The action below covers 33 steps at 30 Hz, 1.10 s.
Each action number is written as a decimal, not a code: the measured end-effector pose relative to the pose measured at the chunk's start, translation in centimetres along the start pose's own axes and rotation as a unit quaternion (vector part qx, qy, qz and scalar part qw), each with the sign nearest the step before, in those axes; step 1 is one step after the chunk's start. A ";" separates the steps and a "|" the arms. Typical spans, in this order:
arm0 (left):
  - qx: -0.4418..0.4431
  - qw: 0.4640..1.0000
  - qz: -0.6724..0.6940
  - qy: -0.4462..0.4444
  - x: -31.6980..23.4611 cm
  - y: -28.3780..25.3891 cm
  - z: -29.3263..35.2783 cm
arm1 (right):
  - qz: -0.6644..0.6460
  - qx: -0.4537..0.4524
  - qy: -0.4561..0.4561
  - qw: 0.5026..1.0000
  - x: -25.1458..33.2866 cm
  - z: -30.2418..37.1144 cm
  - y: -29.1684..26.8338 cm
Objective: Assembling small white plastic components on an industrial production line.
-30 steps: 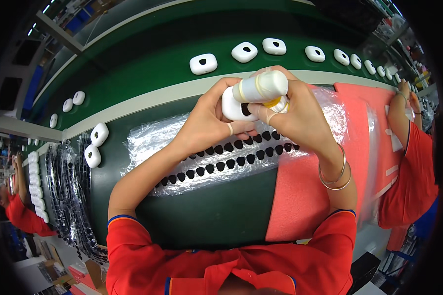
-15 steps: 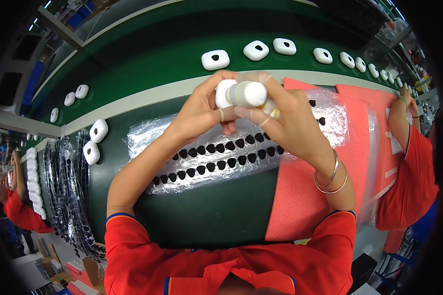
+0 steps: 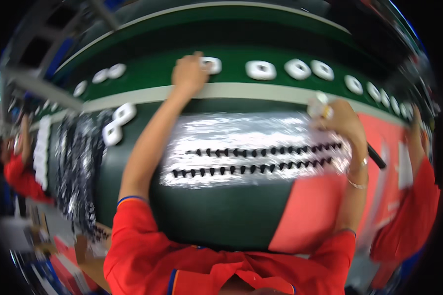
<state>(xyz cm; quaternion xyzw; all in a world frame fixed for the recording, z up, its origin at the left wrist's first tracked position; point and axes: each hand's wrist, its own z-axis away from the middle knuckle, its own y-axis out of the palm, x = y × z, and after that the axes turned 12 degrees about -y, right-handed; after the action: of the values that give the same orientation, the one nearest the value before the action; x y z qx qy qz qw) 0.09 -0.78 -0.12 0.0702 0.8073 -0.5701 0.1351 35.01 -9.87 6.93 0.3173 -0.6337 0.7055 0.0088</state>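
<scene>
While the left hand (image 3: 189, 74), its grip blurred, seemingly places a white case (image 3: 213, 65), needing gentle release, the right hand (image 3: 346, 119) clasps a bottle (image 3: 317, 104).

left arm (image 3: 153, 140) stretched forward; left hand (image 3: 188, 74) farther out, back upward; right hand (image 3: 344, 119) curled in grip.
</scene>
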 end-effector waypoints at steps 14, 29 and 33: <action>0.191 0.955 -0.225 0.011 11.5 -13.7 5.6 | 0.020 0.016 -0.028 0.999 -0.7 0.8 0.2; 0.217 0.917 0.315 0.112 -5.9 -8.6 4.8 | 0.018 0.075 0.039 0.996 0.1 0.0 0.4; 0.252 0.883 0.383 0.098 -10.2 -6.7 6.6 | -0.079 -0.017 0.013 0.997 2.2 0.2 -1.1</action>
<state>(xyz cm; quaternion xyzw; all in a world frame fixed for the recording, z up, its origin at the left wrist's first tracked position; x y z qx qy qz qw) 8.92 -8.86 6.84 0.4610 0.5558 -0.6483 0.2414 33.79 -10.71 8.88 0.3569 -0.6187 0.6955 0.0781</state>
